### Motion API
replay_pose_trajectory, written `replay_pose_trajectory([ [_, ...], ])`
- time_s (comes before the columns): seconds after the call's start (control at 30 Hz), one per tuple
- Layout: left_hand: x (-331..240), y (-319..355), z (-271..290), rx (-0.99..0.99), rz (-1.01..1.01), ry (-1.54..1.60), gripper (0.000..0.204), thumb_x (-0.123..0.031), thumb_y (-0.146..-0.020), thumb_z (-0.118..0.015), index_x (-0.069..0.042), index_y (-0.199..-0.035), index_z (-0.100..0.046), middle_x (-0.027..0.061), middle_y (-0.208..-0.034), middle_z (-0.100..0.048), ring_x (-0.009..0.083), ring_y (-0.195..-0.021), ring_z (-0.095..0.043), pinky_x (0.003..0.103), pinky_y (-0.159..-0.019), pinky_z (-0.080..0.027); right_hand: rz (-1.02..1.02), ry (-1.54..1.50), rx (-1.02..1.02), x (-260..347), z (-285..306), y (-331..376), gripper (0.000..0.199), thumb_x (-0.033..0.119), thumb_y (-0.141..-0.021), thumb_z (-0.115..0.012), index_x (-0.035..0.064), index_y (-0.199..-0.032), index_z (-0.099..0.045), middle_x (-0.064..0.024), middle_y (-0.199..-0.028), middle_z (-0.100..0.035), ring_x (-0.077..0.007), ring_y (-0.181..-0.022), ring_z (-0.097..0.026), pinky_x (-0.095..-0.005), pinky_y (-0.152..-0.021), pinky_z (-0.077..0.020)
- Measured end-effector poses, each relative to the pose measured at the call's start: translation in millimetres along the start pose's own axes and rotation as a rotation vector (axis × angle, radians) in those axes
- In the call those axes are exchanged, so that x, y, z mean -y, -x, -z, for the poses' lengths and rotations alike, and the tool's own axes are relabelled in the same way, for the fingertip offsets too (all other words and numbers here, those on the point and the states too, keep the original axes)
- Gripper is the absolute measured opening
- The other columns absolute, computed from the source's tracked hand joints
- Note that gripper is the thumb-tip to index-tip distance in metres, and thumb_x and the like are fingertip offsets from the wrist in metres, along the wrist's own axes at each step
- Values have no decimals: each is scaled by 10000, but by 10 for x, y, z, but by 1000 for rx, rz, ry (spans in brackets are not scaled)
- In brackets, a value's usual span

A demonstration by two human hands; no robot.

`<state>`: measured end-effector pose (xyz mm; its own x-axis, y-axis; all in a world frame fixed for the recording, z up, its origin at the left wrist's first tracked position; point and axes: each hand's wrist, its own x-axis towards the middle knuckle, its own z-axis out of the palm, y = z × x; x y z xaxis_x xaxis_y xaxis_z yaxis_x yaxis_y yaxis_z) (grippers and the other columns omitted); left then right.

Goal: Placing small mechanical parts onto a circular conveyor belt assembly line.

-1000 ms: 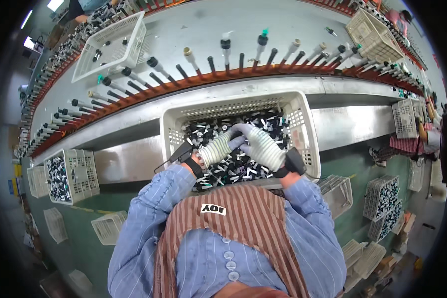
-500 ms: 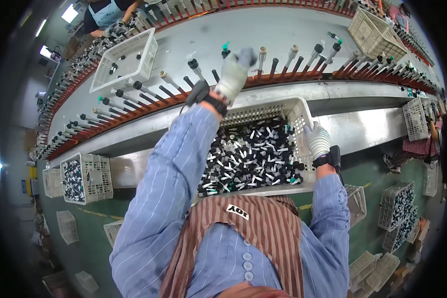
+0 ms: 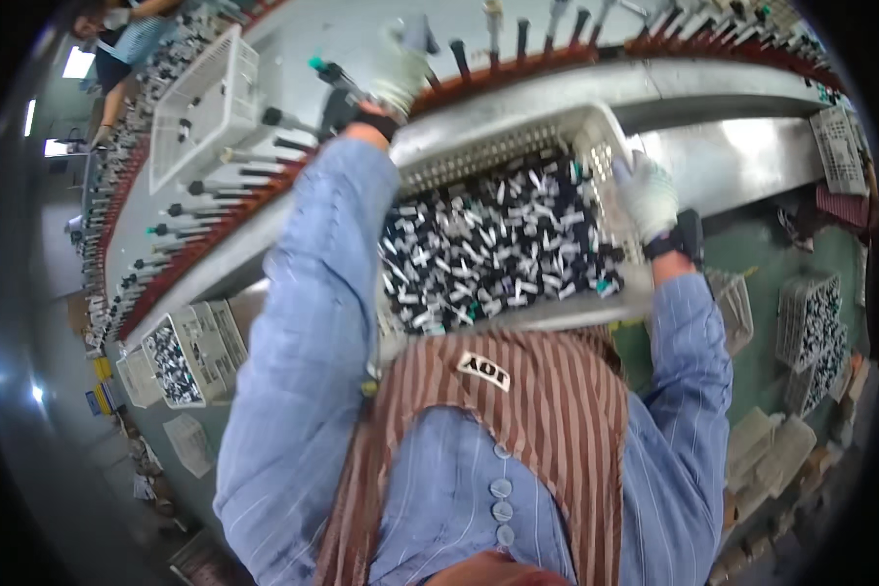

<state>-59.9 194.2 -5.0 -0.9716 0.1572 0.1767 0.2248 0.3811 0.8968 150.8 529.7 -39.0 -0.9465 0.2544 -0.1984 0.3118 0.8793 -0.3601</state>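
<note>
My left hand [image 3: 405,68], in a whitish glove with dark fingertips, reaches over the row of upright pegs on the conveyor. Motion smears its fingers, so whether it holds anything is unclear. Close to its wrist stands a peg topped with a black and green piece [image 3: 330,71]. A white plastic crate [image 3: 607,146] sits in front of me, full of small black, white and green plastic parts [image 3: 488,239]. My right hand [image 3: 647,200], also gloved, grips the crate's right rim.
Dark pegs line the orange-red conveyor edge [image 3: 518,66]. A white tray [image 3: 210,117] with a few parts lies on the grey surface at far left. A co-worker [image 3: 132,34] stands beyond it. Filled crates stand at lower left [image 3: 173,361] and right [image 3: 811,327].
The view has shifted, so the crate and conveyor appear higher. My left hand has moved leftward and up in the picture along the pegs. My right hand stays at the crate's rim.
</note>
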Motion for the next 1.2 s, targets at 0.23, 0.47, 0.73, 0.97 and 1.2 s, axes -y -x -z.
replay_pose_trajectory([
  [0.23, 6, 346, 270, -174, -51, -160, 404, -355, -953, -543, 24, -1056, -638, 142, -921, -699, 210, -852, -621, 351, -821, -470, 65, 77, -16, -25, -100, -152, 483, 412, -938, -547, 3, -1186, -615, -279, -1020, -671, -423, -995, -643, -479, -877, -505],
  [0.47, 597, 2764, -392, 655, -186, -467, 452, -176, -1009, -515, -22, -1423, -420, 119, -1357, -546, 251, -1169, -557, 347, -1009, -485, 77, 17, -5, -14, 3, -70, 489, 406, -932, -544, 16, -1221, -611, -269, -1037, -675, -413, -1002, -646, -475, -886, -503],
  [0.73, 559, 2909, -1646, 950, -349, -483, 319, -77, -791, -621, -78, -1109, -647, 232, -1046, -589, 408, -879, -631, 475, -732, -530, -3, 33, 44, -7, -125, -71, 493, 409, -944, -535, 20, -1243, -582, -283, -1098, -654, -423, -1045, -631, -485, -918, -494],
  [0.97, 141, 2420, -1097, 1019, 30, -471, 330, -330, -902, -598, -108, -1125, -695, 179, -910, -720, 316, -814, -706, 406, -768, -547, 2, -4, -4, -27, -29, -57, 531, 404, -941, -547, 3, -1288, -576, -280, -1109, -657, -415, -1056, -631, -461, -932, -490],
  [1.2, -538, 977, -779, 221, -62, 246, 311, -307, -967, -565, -54, -866, -715, 42, -792, -696, 142, -748, -624, 295, -739, -501, 13, -10, -32, 75, 21, -29, 448, 369, -939, -552, 5, -1191, -625, -261, -1085, -669, -398, -1037, -640, -454, -914, -499],
])
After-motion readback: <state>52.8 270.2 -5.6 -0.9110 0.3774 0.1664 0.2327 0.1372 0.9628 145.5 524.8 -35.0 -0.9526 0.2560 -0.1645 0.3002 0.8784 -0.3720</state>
